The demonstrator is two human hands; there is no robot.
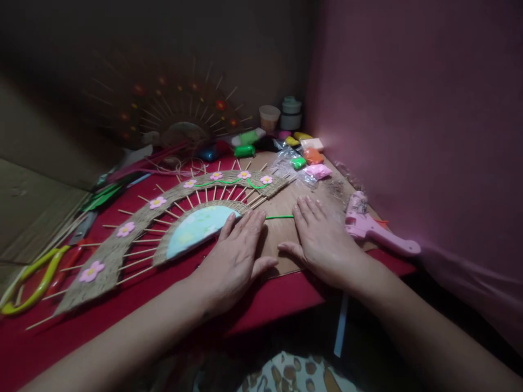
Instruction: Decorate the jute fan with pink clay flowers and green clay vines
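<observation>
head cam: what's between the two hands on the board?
A thin green strand runs from the left hand to the right hand fingertips; below it, only bare brown board. Seen in the head view.

Both forearms reach in from the near edge and converge toward the middle, bare to the wrist. The left hand (236, 256) lies palm down and flat, fingers together pointing far and slightly right, thumb splayed out to the right. The right hand (321, 242) lies just beside it, also palm down, fingers extended away, thumb stretched left toward the other thumb.
</observation>
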